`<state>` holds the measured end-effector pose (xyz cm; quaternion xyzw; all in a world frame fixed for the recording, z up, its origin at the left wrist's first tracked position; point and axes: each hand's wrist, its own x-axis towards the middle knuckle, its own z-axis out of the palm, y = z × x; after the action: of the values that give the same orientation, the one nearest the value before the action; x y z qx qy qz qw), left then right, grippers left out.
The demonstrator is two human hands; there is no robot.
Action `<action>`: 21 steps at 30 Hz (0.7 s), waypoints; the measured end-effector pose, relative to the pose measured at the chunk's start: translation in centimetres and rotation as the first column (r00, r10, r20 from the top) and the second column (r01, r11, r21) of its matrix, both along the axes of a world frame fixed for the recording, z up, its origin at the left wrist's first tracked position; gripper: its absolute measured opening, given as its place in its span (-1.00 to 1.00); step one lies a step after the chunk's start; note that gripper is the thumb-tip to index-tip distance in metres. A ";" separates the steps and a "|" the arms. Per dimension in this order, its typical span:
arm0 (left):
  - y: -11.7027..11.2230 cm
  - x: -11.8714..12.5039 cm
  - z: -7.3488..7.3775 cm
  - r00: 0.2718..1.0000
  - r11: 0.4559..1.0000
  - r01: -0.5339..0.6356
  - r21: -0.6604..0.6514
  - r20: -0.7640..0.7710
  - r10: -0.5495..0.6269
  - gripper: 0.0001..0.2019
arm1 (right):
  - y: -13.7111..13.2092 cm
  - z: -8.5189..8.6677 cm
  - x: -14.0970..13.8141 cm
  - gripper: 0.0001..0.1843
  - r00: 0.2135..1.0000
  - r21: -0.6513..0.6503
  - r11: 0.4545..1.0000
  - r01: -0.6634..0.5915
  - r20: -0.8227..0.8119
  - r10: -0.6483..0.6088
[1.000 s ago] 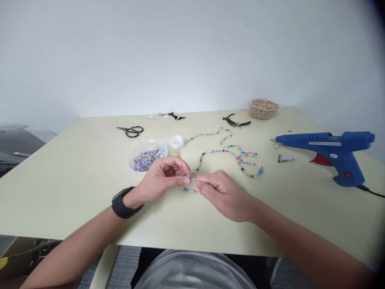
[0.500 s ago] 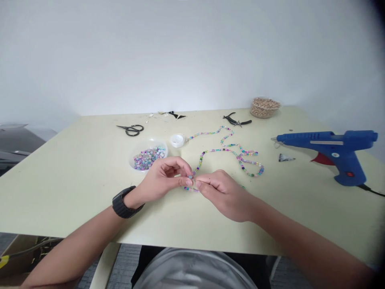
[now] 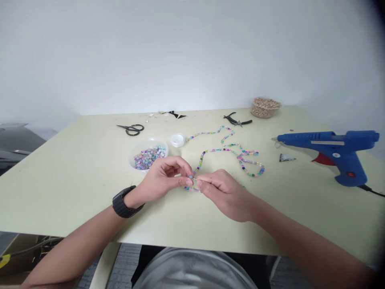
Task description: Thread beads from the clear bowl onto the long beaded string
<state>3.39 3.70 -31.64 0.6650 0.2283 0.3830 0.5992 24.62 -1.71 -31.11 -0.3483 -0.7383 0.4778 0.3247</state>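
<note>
My left hand (image 3: 164, 178), with a black watch on its wrist, pinches a small bead at its fingertips. My right hand (image 3: 224, 192) is closed in a pinch on the near end of a long bead string (image 3: 231, 151). The fingertips of both hands meet just above the pale green table (image 3: 75, 180). The colourful string winds away over the table toward a small white spool (image 3: 177, 140). A clear dish of loose beads (image 3: 147, 155) stands just beyond my left hand.
A blue glue gun (image 3: 331, 150) lies at the right, its cord running off the edge. Scissors (image 3: 131, 129), black pliers (image 3: 237, 119) and a bowl of tan beads (image 3: 266, 107) sit toward the back. A small dark triangle piece (image 3: 285, 158) lies near the gun's nozzle.
My two hands have closed the small gap between their fingertips; the thin string end seen between them a second ago is now covered. Nothing else has moved.
</note>
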 end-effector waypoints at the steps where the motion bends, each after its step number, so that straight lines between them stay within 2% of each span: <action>1: 0.0 0.0 0.0 1.000 1.000 -0.002 0.006 0.000 0.002 -0.86 | 0.0 0.0 0.0 -0.54 1.000 0.003 1.000 0.000 0.003 0.000; 15: -0.4 0.3 0.1 0.999 0.992 -0.046 0.114 -0.006 0.047 -0.89 | 0.0 0.2 0.0 -0.55 0.997 -0.036 0.996 -0.077 0.005 0.078; 21: -0.4 -0.3 0.0 0.992 0.957 -0.066 0.282 -0.085 0.094 -0.93 | 0.1 0.7 0.0 -0.61 0.991 -0.108 0.989 -0.098 0.075 0.107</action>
<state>3.05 3.34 -31.65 0.7507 0.2281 0.4021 0.4719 24.59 -1.60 -30.40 -0.3454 -0.7418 0.5172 0.2510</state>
